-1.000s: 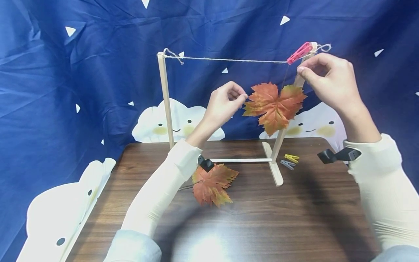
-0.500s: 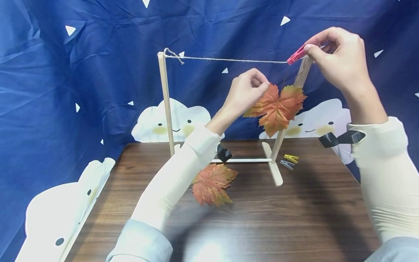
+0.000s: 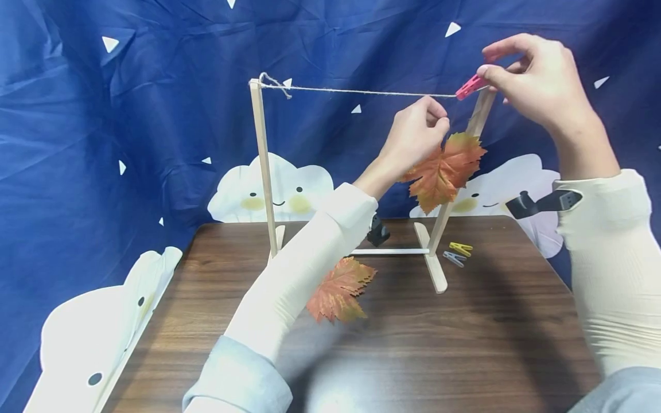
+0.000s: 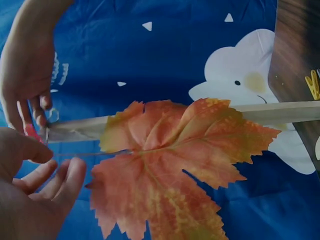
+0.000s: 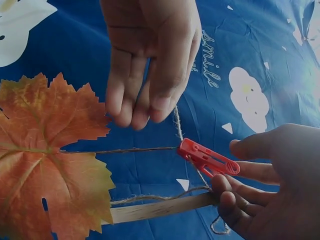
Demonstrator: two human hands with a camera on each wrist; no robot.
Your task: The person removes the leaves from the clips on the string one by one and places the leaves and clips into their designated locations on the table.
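Observation:
A red clothespin (image 5: 207, 156) grips the twine line (image 3: 361, 92) near the right post, and the thin stem of an orange maple leaf (image 4: 170, 165) runs up into it. The leaf hangs in front of the wooden post. My right hand (image 3: 542, 80) is at the clothespin's handle end; in the right wrist view the thumb is apart from it and the fingers are right at the handles. My left hand (image 5: 150, 65) is beside the stem above the leaf, its fingers extended and nothing between them; in the head view it overlaps the leaf's upper left edge.
The wooden frame's right post (image 3: 439, 229) and left post (image 3: 264, 160) stand on feet joined by a white bar (image 3: 392, 251). A second maple leaf (image 3: 341, 291) lies on the brown table (image 3: 439, 355). A yellow clothespin (image 3: 461, 249) and a grey one (image 3: 454, 258) lie right of the frame.
My left hand has moved right and up, from left of the hanging leaf to beside its stem. My right hand has risen from below the red clothespin to its handle end.

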